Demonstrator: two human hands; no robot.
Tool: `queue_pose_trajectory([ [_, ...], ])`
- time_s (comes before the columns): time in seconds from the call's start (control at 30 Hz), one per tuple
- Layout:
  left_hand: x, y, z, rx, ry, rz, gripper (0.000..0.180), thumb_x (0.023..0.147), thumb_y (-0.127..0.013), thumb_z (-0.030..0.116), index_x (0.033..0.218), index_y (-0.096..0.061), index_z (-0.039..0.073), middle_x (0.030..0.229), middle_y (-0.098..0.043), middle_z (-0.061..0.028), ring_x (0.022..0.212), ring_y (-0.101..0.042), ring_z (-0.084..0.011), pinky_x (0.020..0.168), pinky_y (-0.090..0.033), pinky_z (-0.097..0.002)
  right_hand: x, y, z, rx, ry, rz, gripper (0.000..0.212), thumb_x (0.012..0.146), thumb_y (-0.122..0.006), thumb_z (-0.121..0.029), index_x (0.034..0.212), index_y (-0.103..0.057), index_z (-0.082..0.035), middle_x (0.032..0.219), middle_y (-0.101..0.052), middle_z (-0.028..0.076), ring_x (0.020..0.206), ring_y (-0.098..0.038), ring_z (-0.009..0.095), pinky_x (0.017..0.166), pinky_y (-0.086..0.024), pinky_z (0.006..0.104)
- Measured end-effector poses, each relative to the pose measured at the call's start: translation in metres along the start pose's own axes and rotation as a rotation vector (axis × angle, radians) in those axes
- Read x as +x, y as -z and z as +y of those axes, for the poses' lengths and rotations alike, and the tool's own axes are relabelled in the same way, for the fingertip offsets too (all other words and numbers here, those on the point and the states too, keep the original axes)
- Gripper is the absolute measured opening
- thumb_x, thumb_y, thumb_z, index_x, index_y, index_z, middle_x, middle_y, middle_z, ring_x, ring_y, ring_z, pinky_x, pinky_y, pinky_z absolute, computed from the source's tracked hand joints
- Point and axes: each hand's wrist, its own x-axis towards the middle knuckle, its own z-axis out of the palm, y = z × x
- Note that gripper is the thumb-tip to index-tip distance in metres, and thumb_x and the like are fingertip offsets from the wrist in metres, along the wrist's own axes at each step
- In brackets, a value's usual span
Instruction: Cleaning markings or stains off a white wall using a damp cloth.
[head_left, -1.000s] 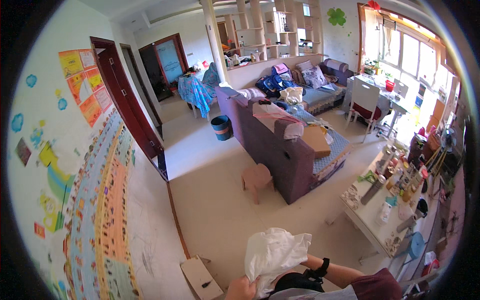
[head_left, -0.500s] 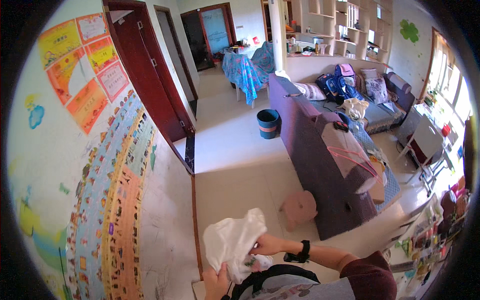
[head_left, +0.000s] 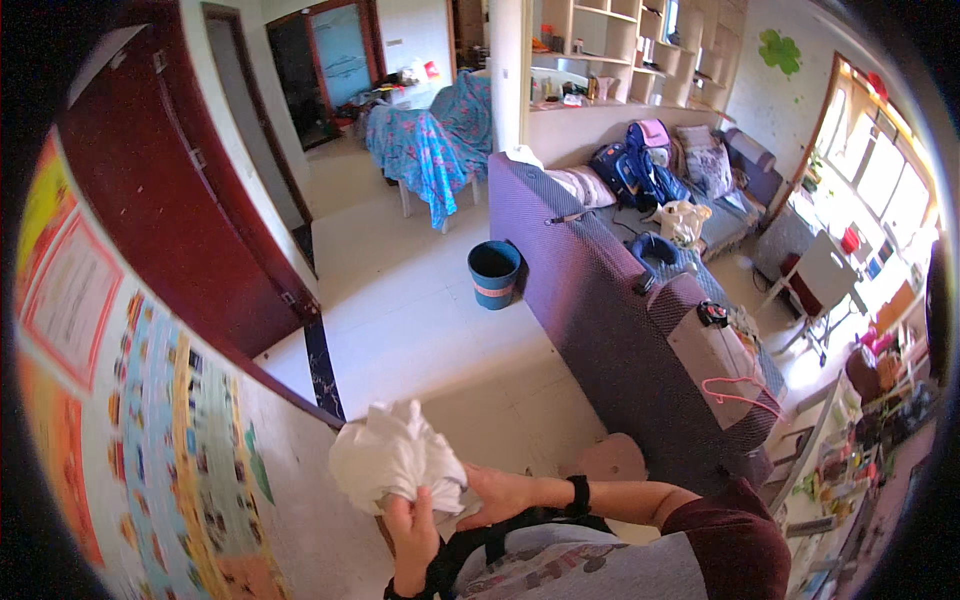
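A bunched white cloth [head_left: 390, 455] is held up in front of my body, gathered into folds; whether it is a garment I cannot tell. My left hand [head_left: 412, 530] is closed on its lower edge, thumb and fingers pinching the fabric. My right hand [head_left: 497, 497] is at the cloth's right side, fingers stretched out and apart, touching or very near it. Part of the fabric hides the fingertips.
A purple sofa back [head_left: 600, 330] runs along my right, with a pink hanger [head_left: 740, 392] on its arm. A blue bin [head_left: 495, 275] stands beside it. A round pink stool [head_left: 612, 458] is nearby on the floor. Posters cover the left wall; a dark red door [head_left: 170, 190] is ahead.
My view has turned and moved forward toward the door. The cloth is now bunched up more tightly. My right hand has gone from gripping the cloth to spread fingers at its side.
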Motion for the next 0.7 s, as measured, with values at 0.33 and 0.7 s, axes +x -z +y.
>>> queue_pose_trajectory([
  [0.33,0.303,-0.049,-0.035,-0.218,0.032,-0.404,0.051,0.082,-0.056,0.004,0.13,-0.037,-0.001,0.116,-0.055,-0.0172,0.105,-0.055,-0.0226,0.089,-0.043,-0.0335,0.234,0.17,0.133,0.762,-0.07,0.318,0.042,0.082,-0.054,0.0,0.123,-0.043,0.0,0.115,-0.053,0.009,0.105,-0.05,0.017,0.087,-0.043,0.0316],
  [0.7,0.587,-0.044,-0.13,0.411,-0.081,-0.328,0.105,0.057,-0.082,0.031,0.135,-0.019,-0.001,0.138,-0.022,-0.0265,0.127,-0.026,-0.0399,0.102,-0.028,-0.0465,0.533,0.352,0.143,0.734,-0.187,-0.162,0.042,0.089,-0.056,-0.024,0.122,-0.044,-0.002,0.116,-0.054,0.007,0.107,-0.049,0.014,0.092,-0.041,0.0287],
])
